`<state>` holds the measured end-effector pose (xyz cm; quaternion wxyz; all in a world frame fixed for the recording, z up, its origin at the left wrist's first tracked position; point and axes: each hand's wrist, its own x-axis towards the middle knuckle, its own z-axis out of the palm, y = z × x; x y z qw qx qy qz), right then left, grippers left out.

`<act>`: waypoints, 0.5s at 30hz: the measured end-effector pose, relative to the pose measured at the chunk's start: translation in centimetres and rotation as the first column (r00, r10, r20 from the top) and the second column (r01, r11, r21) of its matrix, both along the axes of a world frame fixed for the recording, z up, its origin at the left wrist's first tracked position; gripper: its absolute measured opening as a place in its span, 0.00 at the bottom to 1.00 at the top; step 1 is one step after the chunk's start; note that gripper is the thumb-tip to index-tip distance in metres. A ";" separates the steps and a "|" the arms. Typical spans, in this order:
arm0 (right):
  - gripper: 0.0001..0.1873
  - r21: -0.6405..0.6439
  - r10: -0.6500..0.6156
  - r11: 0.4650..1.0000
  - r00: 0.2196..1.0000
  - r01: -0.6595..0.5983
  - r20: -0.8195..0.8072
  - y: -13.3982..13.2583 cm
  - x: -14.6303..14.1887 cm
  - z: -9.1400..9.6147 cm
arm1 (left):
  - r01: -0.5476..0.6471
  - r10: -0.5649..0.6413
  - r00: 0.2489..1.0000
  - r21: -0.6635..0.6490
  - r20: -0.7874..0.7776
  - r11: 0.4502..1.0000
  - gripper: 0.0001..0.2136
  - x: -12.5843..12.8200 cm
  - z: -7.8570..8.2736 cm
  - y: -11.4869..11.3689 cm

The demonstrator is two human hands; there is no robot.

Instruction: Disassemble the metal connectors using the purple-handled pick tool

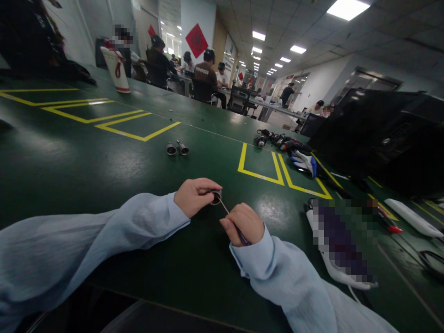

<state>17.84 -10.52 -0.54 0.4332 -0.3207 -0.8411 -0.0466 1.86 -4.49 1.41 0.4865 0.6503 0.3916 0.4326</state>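
Note:
My left hand (194,196) rests on the green table (104,171) and pinches a small round metal part (216,197) between thumb and fingers. My right hand (243,223) is closed round a thin tool (232,221) with a dark handle; its slender metal tip reaches up into the round part. Both arms wear light blue sleeves. Two similar small metal cylinders (177,148) lie side by side on the table a little beyond my hands.
Yellow tape outlines (263,175) mark the table. Blue and white gloves (305,163) and dark small parts (268,138) lie at the right, beside a large black case (378,138). A white paper cup (116,69) stands far left. Several people sit at distant tables.

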 end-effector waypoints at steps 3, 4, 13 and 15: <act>0.12 -0.001 -0.015 1.000 1.000 0.015 0.009 -0.1 0.0 0.1 | 0.002 -0.001 1.000 0.007 -0.006 1.000 0.10 0.0 0.2 0.0; 0.12 -0.006 -0.020 1.000 1.000 0.020 0.012 -0.1 0.0 0.1 | 0.003 -0.003 1.000 0.010 -0.009 1.000 0.10 0.0 0.1 0.0; 0.11 -0.019 -0.033 0.999 0.999 0.034 0.019 -0.2 -0.1 0.1 | 0.011 0.004 0.995 0.146 -0.102 0.989 0.10 -0.2 -0.7 0.1; 0.11 -0.030 -0.018 0.999 1.000 0.018 -0.010 -0.4 0.0 0.4 | 0.013 0.010 0.992 0.179 -0.123 0.984 0.10 -0.3 -0.6 0.2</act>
